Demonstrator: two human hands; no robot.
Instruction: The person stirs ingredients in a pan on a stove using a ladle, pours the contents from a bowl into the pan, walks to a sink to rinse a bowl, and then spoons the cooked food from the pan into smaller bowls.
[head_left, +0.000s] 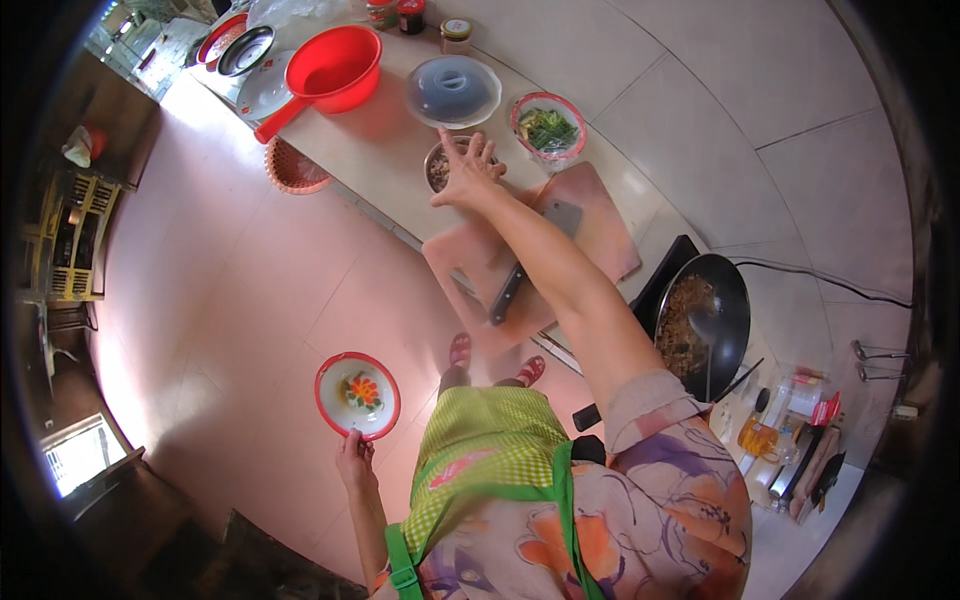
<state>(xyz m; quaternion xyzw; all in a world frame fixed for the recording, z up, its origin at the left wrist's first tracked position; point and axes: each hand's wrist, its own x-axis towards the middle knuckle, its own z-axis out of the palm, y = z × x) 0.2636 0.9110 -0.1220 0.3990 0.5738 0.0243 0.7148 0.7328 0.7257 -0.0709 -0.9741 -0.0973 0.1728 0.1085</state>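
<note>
Low on the left, my left hand (356, 461) grips the red rim of a white enamel dish (357, 396) with a flower print; a little liquid lies in it. Over the counter, my right hand (472, 171) spreads its fingers above a small metal bowl (436, 166) of chopped food, partly hiding it. Whether the fingers touch its rim, I cannot tell. Beyond stands a lidded bowl (453, 91). To its right, a red-rimmed bowl (549, 129) contains chopped greens. Under my right forearm, a cleaver (508, 292) with a black handle lies on a pink cutting board (604, 217).
A wok (729, 322) with browned food and a ladle stands at right, near bottles (759, 436). A red plastic dipper (337, 69) and several jars (456, 30) occupy the far counter. A woven basket (289, 169) sits below the counter's edge.
</note>
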